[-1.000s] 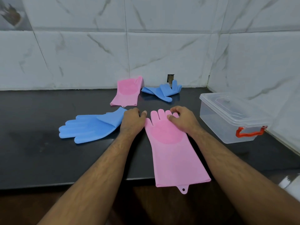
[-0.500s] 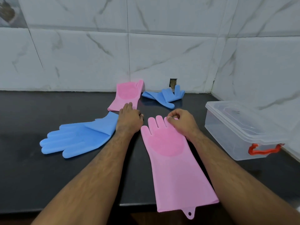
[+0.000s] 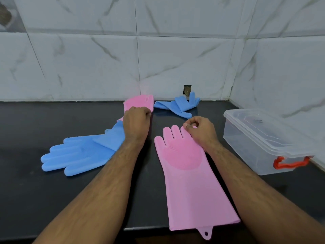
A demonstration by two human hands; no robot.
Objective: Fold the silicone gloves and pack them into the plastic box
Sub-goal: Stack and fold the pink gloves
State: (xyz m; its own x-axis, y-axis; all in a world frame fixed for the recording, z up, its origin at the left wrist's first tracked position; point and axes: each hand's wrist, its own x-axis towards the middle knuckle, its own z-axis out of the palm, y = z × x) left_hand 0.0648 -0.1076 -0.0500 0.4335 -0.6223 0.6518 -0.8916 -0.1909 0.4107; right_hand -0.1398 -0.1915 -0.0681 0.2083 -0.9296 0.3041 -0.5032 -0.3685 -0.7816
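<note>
A pink glove (image 3: 190, 182) lies flat, palm up, with its cuff at the counter's front edge. My right hand (image 3: 200, 131) pinches its outer fingertips. A second pink glove (image 3: 139, 102) lies by the back wall. My left hand (image 3: 136, 123) covers its near end with the fingers curled onto it. A blue glove (image 3: 82, 152) lies spread to the left, its cuff under my left wrist. Another blue glove (image 3: 179, 104) lies crumpled at the back. The clear plastic box (image 3: 263, 138) stands at the right with its lid on.
The black counter (image 3: 52, 199) meets tiled walls at the back and right. A red handle (image 3: 288, 163) sits on the box's near end. A small hole (image 3: 187, 89) shows in the back wall behind the crumpled blue glove.
My left hand has moved forward from beside the near pink glove onto the far pink glove and curled its fingers. My right hand has gone from lying on the fingertips to pinching them.
</note>
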